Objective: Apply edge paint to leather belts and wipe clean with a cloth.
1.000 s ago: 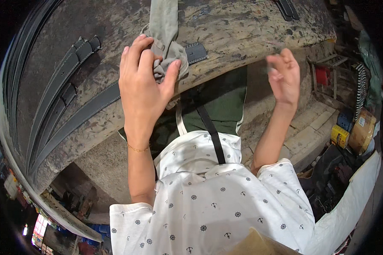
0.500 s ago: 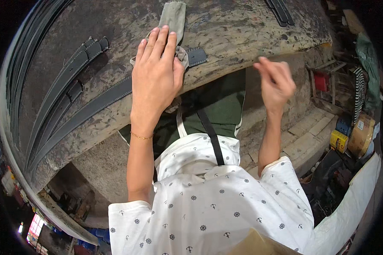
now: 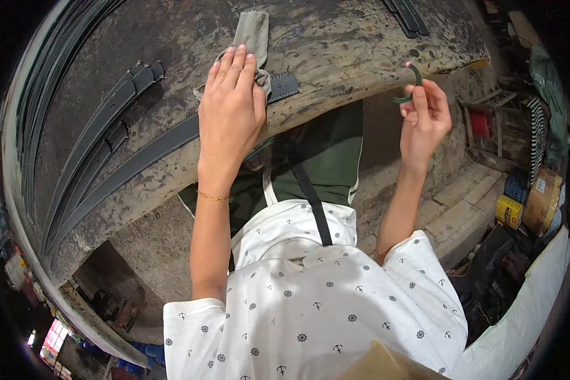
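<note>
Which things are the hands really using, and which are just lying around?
In use:
- left hand pressing a grey cloth onto a black stitched belt
- right hand pinching a small green loop

Lying about:
- more black belts on the worn workbench
- yellow tin on the floor
- red stool

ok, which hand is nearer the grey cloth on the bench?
Left. The left hand lies flat on the grey cloth, pressing it onto a black strap. The right hand is raised off to the side, pinching a small green loop.
</note>
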Action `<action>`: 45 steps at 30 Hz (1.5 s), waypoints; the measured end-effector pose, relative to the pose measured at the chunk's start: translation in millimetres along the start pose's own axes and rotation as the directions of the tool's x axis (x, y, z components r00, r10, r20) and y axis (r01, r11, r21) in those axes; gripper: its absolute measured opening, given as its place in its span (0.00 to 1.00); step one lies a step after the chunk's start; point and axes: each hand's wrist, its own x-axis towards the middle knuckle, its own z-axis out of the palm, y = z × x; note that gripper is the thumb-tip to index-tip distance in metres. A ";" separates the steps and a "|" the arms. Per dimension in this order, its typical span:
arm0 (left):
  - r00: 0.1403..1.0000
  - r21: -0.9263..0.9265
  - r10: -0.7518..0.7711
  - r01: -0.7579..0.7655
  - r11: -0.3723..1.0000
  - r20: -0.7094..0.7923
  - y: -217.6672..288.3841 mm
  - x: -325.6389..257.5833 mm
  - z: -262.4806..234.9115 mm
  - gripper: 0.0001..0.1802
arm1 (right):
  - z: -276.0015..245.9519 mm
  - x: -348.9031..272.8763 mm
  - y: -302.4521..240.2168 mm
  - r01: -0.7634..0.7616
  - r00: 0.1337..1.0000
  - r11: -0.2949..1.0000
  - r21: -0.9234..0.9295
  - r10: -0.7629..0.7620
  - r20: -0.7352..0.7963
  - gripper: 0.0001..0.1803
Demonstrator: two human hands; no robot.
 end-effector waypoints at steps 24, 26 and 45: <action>0.973 -0.166 0.086 -0.123 0.978 -0.215 41.8 111.0 -9.7 0.23 | -105.6 -1.3 -28.0 0.014 0.962 0.987 0.160 0.030 -0.272 0.13; 0.971 0.052 0.035 -0.023 0.998 -0.235 17.1 90.8 -20.5 0.30 | -91.1 -2.7 -19.8 -0.036 0.986 0.988 0.149 0.059 -0.153 0.12; 0.972 -0.087 -0.064 0.045 0.995 -0.226 54.9 -14.0 25.2 0.09 | 29.7 9.5 0.1 -0.072 0.953 0.997 -0.008 0.071 0.294 0.12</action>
